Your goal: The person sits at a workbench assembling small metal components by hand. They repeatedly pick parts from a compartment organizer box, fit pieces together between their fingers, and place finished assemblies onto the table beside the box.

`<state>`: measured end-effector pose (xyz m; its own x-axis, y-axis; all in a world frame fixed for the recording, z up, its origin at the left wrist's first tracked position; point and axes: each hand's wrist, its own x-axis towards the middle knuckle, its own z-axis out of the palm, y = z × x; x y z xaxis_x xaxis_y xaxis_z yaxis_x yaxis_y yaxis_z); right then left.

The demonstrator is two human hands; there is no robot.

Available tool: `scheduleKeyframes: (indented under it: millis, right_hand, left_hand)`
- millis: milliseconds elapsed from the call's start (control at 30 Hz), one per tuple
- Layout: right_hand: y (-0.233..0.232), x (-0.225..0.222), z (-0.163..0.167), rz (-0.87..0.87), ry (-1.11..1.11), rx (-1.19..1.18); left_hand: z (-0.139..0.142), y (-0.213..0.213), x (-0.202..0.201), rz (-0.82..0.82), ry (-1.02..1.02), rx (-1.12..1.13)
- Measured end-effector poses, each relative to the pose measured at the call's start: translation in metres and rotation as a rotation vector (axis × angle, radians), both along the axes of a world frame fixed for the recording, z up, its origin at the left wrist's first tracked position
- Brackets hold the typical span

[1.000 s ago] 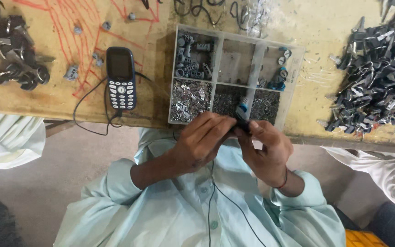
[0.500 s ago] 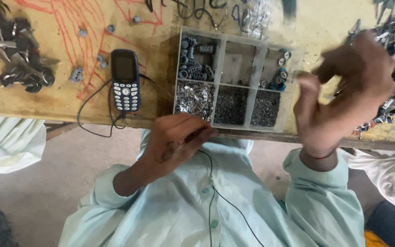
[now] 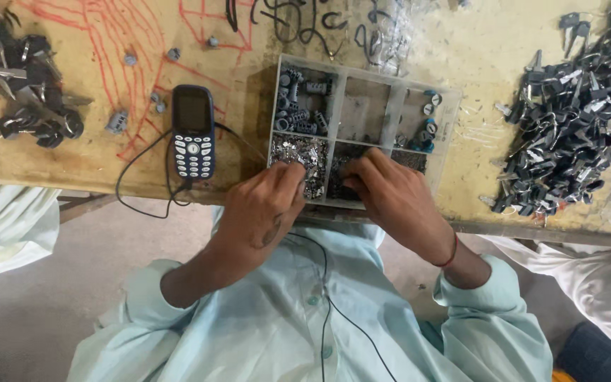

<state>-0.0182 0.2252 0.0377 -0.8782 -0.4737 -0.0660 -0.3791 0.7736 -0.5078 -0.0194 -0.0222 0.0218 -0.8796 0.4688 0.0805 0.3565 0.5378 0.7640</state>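
A clear plastic compartment tray [image 3: 396,107] stands on the worn yellow table near its front edge. My left hand [image 3: 259,212] rests at the tray's near-left compartment, fingertips pinched down among small silvery metal parts [image 3: 293,152]. With a red thread at its wrist, my right hand [image 3: 394,198] has its curled fingers dipped into the near-middle compartment of small dark parts [image 3: 344,170]. The fingers hide whatever either hand may have picked up. The far compartments hold grey cylindrical pieces [image 3: 300,99] and some blue and white bits [image 3: 426,120].
A dark keypad phone [image 3: 192,131] with a black cable lies left of the tray. A large heap of dark metal key-like parts [image 3: 567,120] fills the right. A smaller dark pile [image 3: 26,85] sits far left. Other people's light sleeves [image 3: 5,223] show at both sides.
My right hand came down from raised at the right to the tray's middle compartment. My left hand moved up from my chest to the silvery parts compartment.
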Motion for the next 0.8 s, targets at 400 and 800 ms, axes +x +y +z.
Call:
scheduleKeyframes:
  millis: [400,800]
  right_hand:
    - [0.026,0.026,-0.042,-0.495,-0.673,-0.887]
    - [0.007,0.045,-0.027,-0.383,-0.55,-1.037]
  left_hand:
    - [-0.004,0.002,0.004,0.137,-0.095,0.356]
    - [-0.026,0.058,0.02,0.083,-0.894,1.108]
